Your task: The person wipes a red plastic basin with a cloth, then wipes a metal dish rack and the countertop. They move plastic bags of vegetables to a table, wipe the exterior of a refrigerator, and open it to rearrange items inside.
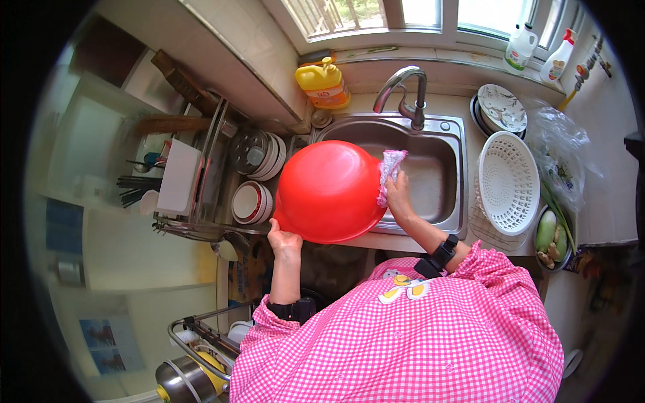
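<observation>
A red plastic basin [330,189] is held tilted over the left part of the stainless steel sink [428,176], its outer bottom turned up towards me. My left hand [285,239] grips the rim at the lower left, the fingers hidden beneath it. At the right rim, my right hand [400,199] holds a pink and white cloth [390,174] against the basin. The chrome faucet [415,101] arches above the back of the sink.
Left of the sink, a dish rack holds bowls [248,202] and stacked plates [267,156]. To the right are a white plastic colander [508,184], plates [502,108], a plastic bag [564,146] and a bowl of vegetables [554,239]. A yellow detergent jug [324,85] stands behind.
</observation>
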A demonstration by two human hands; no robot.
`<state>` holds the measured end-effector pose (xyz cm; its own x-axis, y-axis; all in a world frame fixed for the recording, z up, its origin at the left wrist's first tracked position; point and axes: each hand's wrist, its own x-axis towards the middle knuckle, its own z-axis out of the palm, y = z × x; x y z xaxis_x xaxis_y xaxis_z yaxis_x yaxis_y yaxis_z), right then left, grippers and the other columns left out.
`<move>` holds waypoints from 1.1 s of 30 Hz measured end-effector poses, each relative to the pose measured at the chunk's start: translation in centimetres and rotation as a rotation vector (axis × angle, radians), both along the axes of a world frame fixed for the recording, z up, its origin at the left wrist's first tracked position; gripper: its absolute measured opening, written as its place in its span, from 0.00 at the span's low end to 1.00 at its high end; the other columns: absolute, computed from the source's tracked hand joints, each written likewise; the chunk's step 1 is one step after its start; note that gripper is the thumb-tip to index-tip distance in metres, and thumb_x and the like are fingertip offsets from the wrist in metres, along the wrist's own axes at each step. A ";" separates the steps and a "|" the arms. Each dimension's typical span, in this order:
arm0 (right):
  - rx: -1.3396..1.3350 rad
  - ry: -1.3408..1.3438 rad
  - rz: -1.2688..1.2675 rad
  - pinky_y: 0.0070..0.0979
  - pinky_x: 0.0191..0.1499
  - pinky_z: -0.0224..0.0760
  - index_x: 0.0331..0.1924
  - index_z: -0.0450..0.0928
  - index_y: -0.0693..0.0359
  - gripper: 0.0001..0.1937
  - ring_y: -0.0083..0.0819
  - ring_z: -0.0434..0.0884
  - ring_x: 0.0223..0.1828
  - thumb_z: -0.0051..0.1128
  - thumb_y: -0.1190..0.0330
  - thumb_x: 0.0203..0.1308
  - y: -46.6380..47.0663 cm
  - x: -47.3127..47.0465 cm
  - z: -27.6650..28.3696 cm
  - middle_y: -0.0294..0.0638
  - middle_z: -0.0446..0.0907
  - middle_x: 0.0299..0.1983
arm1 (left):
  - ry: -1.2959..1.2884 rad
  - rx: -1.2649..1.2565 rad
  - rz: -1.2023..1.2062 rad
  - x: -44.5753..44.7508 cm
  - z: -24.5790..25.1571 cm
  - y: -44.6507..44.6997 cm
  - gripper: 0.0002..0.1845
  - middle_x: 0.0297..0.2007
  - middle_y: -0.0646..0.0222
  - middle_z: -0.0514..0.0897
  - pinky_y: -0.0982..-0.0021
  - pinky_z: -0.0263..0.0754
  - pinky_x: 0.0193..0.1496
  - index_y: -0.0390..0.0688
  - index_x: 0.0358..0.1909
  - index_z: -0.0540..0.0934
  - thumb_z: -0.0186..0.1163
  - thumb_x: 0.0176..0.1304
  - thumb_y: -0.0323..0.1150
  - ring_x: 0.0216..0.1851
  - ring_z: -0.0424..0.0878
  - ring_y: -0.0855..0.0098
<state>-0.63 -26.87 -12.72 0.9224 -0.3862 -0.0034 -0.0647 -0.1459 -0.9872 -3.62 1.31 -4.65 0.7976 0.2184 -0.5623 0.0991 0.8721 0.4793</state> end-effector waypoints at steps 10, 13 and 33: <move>-0.432 -0.280 0.129 0.43 0.55 0.60 0.47 0.65 0.69 0.17 0.53 0.67 0.51 0.57 0.73 0.57 2.8 -5.6 4.3 0.57 0.66 0.48 | -0.100 -0.026 0.070 0.5 1.2 -2.2 0.30 0.66 0.60 0.69 0.52 0.54 0.72 0.38 0.67 0.64 0.32 0.76 0.49 0.69 0.64 0.59; -0.568 -0.468 0.215 0.43 0.55 0.62 0.50 0.68 0.67 0.20 0.54 0.67 0.53 0.60 0.75 0.52 3.9 -6.3 6.8 0.56 0.65 0.52 | -0.184 -0.044 0.002 0.4 1.7 -3.2 0.30 0.67 0.62 0.67 0.52 0.55 0.72 0.40 0.68 0.63 0.33 0.76 0.51 0.69 0.63 0.59; -1.038 -0.911 0.563 0.26 0.36 0.66 0.37 0.80 0.55 0.10 0.29 0.72 0.42 0.56 0.64 0.50 3.9 -6.6 9.6 0.35 0.73 0.43 | -0.087 0.003 -0.134 0.4 -0.8 -3.9 0.29 0.65 0.61 0.72 0.52 0.59 0.69 0.40 0.67 0.66 0.39 0.75 0.50 0.66 0.68 0.57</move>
<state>-7.26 -23.00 -3.13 0.4817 0.5435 0.6875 0.8037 -0.5866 -0.0995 -3.20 -2.58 -5.48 0.8653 0.1081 -0.4895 0.1727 0.8525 0.4934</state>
